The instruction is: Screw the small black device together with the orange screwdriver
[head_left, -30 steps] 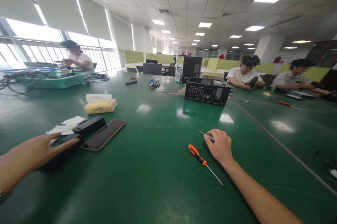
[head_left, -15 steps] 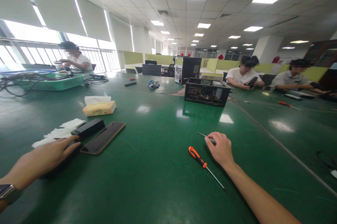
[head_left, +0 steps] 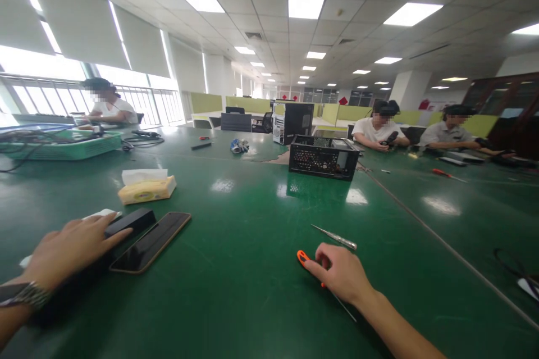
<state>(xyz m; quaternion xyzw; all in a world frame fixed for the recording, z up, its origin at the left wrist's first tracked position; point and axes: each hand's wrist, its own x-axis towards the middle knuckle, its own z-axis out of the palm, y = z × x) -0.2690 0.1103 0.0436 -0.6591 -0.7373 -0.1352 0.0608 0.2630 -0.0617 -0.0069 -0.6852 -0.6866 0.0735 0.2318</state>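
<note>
My left hand (head_left: 73, 249) rests with its fingers stretched out across a long black box (head_left: 132, 223), the thumb along the near side. White tissue (head_left: 99, 214) pokes out from beneath that hand. Right beside the box lies a phone (head_left: 152, 242) with a brown edge, screen up. My right hand (head_left: 339, 272) is curled over an orange and black screwdriver (head_left: 301, 258), its thumb across the handle; part of the handle is covered, and the shaft points toward me. A slim clear-handled screwdriver (head_left: 336, 237) lies just beyond this hand, apart from it.
A tissue pack (head_left: 147, 186) sits past the phone. Farther off are a black perforated computer case (head_left: 322, 158), a second upright case (head_left: 297, 122), crumpled gloves (head_left: 240, 146) and a green basket (head_left: 80, 148) of cables. Several people sit around the table (head_left: 227, 291).
My right hand has let go of the slim screwdriver, which now lies on the table, and moved nearer onto the orange one. My left hand's fingers have spread wider over the box.
</note>
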